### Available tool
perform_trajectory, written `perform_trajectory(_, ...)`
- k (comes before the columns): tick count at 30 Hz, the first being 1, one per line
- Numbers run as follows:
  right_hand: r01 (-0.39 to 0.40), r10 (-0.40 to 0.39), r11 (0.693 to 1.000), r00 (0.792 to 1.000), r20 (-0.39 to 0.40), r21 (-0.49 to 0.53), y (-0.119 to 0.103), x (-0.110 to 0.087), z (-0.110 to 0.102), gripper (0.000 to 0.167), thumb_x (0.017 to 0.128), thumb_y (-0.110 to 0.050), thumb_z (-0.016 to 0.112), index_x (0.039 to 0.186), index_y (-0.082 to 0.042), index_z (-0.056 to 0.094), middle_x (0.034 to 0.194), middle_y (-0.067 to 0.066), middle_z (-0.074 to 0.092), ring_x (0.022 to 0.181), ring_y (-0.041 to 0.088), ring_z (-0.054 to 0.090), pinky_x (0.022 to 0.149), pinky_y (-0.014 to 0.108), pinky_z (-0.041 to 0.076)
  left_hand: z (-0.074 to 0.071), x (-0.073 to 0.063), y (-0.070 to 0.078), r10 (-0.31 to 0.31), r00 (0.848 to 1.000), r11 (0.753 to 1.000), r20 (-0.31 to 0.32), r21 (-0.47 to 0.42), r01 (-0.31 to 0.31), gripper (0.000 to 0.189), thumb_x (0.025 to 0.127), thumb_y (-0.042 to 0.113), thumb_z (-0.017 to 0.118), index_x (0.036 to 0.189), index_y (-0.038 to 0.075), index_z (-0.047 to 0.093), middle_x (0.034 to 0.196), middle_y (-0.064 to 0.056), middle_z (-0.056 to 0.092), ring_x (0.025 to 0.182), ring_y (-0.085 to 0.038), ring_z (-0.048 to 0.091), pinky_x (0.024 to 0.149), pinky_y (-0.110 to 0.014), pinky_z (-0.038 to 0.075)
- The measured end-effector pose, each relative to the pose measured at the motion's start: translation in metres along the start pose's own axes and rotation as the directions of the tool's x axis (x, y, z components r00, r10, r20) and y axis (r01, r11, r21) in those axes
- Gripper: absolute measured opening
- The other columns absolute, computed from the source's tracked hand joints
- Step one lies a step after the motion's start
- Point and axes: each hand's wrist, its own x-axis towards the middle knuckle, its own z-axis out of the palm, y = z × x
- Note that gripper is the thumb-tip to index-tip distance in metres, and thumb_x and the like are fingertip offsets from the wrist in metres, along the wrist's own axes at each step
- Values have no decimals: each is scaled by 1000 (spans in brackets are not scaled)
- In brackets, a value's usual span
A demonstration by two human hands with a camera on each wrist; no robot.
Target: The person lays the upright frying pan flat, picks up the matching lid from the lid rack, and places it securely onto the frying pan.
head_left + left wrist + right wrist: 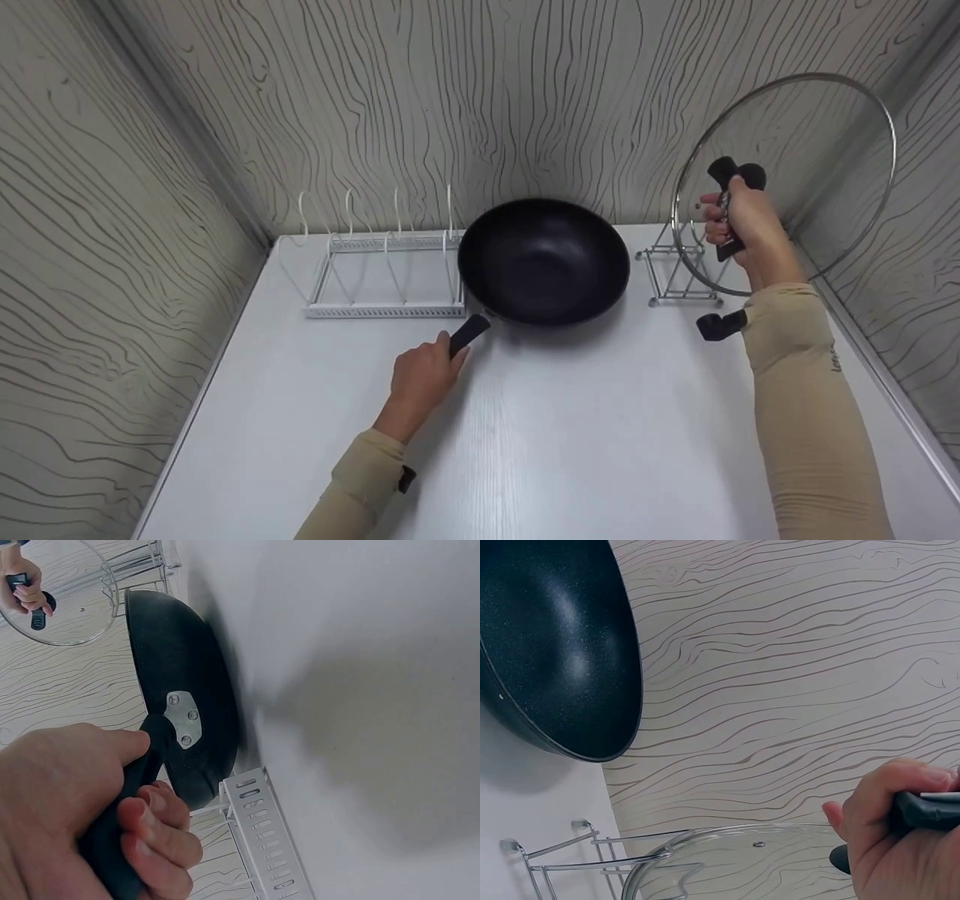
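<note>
My left hand (427,375) grips the black handle (470,335) of a dark, deep wok (544,262). Close over the white table, the wok overlaps the right end of a white rack (386,310) in the head view. In the left wrist view, a riveted metal plate (184,720) joins handle and wok, with fingers curled round the handle. At the far right, my right hand (754,217) holds the black handle (724,171) of a large glass lid (825,157). The lid stands steeply, its lower rim overlapping the bars of a small wire rack (562,866).
The white rack has several tall curved wire dividers (397,214). Wood-patterned panels (525,97) rise behind and on both sides of the white table (570,435). A dark strap end (721,325) juts from the right sleeve (810,420).
</note>
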Motion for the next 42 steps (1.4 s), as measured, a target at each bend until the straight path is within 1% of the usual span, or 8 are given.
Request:
perform_trajectory(3, 15, -15, 999, 1000, -13, -32, 0, -2, 0, 47, 112, -45, 17, 119, -4, 40, 65, -9, 42, 47, 3, 39, 43, 20, 37, 0, -1, 0, 1, 1000, 1000, 1, 1, -1, 35, 103, 37, 63, 91, 4, 59, 62, -11, 61, 50, -25, 58, 47, -42, 47)
perform_trajectory(8, 42, -45, 994, 999, -28, -98, 1, -4, 1, 49, 112, -47, 17, 118, -6, 41, 65, -11, 42, 47, 2, 39, 45, 18, 36, 1, -2, 0, 16, 1000, 1000, -18, 10, -16, 35, 103, 36, 64, 91, 4, 59, 62, -11, 61, 50, -25, 59, 46, -42, 47)
perform_trajectory(11, 49, -51, 994, 998, -27, -94, 1, -6, 1, 48, 112, -47, 18, 118, -6, 41, 65, -11, 43, 48, 2, 39, 45, 18, 36, 1, -2, 0, 20, 999, 1000, -29, 11, -20, 35, 103, 36, 65, 91, 4, 59, 62, -11, 62, 50, -26, 59, 47, -42, 48)
perform_trajectory(16, 47, -50, 995, 998, -34, -85, -1, -7, 2, 48, 112, -48, 19, 118, -6, 41, 66, -10, 43, 48, 2, 39, 45, 18, 36, 1, -1, 0, 23, 999, 1000, -22, 21, -23, 35, 103, 37, 64, 92, 4, 60, 63, -11, 63, 52, -26, 61, 48, -43, 48)
perform_trajectory(21, 48, -51, 997, 998, -35, -64, -4, -7, 5, 48, 112, -47, 19, 117, -6, 42, 65, -10, 44, 48, 3, 39, 45, 19, 36, 0, 1, -1, 18, 1000, 999, -25, 30, -17, 35, 103, 36, 64, 91, 4, 59, 62, -10, 62, 51, -25, 59, 47, -42, 47)
perform_trajectory(26, 52, -54, 995, 998, -31, -82, -6, -8, 8, 48, 112, -48, 19, 118, -6, 42, 64, -10, 43, 47, 3, 39, 45, 18, 36, -1, 0, -2, 23, 999, 999, -26, 38, -22, 34, 103, 36, 65, 92, 4, 60, 62, -10, 61, 50, -23, 57, 46, -40, 46)
perform_trajectory(35, 66, -68, 996, 997, -30, -65, -5, -11, 5, 49, 112, -47, 18, 119, -5, 41, 65, -10, 43, 47, 2, 37, 45, 18, 35, -1, 0, -1, 31, 999, 999, -39, 41, -29, 34, 103, 35, 65, 92, 3, 60, 61, -10, 61, 49, -24, 58, 46, -41, 47)
perform_trajectory(42, 73, -74, 996, 997, -34, -51, -2, -13, 1, 48, 112, -46, 19, 119, -4, 42, 64, -10, 44, 47, 2, 39, 44, 18, 36, 1, -2, -1, 42, 998, 999, -49, 31, -40, 34, 103, 34, 66, 91, 4, 59, 60, -11, 61, 49, -26, 59, 46, -41, 47)
